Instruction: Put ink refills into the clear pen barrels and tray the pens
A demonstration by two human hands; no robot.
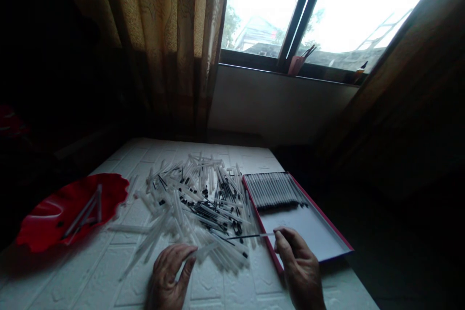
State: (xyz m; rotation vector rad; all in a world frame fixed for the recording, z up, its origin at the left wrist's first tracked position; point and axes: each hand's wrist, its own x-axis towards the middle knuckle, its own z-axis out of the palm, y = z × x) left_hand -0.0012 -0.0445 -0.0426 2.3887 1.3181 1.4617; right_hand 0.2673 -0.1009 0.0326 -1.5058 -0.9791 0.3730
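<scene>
Between thumb and fingers, my left hand pinches a clear pen barrel that points right. My right hand pinches the end of a thin dark pen refill. The refill's other tip lies near the barrel's open end; whether it is inside I cannot tell. Behind both hands spreads a loose pile of clear barrels, dark refills and small black caps. On the right, partly under my right hand, lies a shallow red-edged box with a row of assembled pens along its far side.
A red wavy-rimmed bowl with a few barrels and dark pieces stands at the left. The table has a white brick pattern. A curtain hangs behind it, and a pink holder stands on the window sill.
</scene>
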